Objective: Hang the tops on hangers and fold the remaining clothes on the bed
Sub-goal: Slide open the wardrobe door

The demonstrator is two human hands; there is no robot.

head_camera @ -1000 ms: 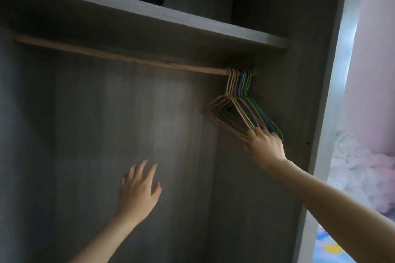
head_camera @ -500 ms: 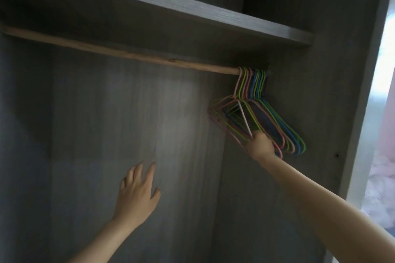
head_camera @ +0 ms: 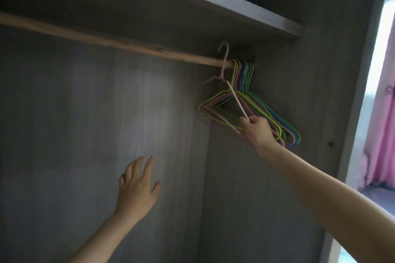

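Inside a grey wardrobe, a wooden rail (head_camera: 111, 41) runs from the left to the right wall. Several thin hangers (head_camera: 243, 74) in green, pink and blue hang bunched at its right end. My right hand (head_camera: 257, 129) grips the lower arm of one pale pink hanger (head_camera: 234, 94); its hook stands above the rail, free of it. My left hand (head_camera: 136, 188) hovers lower in the middle with fingers spread, holding nothing. No clothes are in view.
A grey shelf (head_camera: 213, 0) sits just above the rail. The wardrobe's right side panel (head_camera: 350, 113) is close to the hangers. Beyond it hangs a pink curtain (head_camera: 382, 134) by a bright window.
My right hand has closed on the pink hanger and lifted it, so its hook has come up off the rail. The left hand has stayed about where it was. The camera has tilted up and right.
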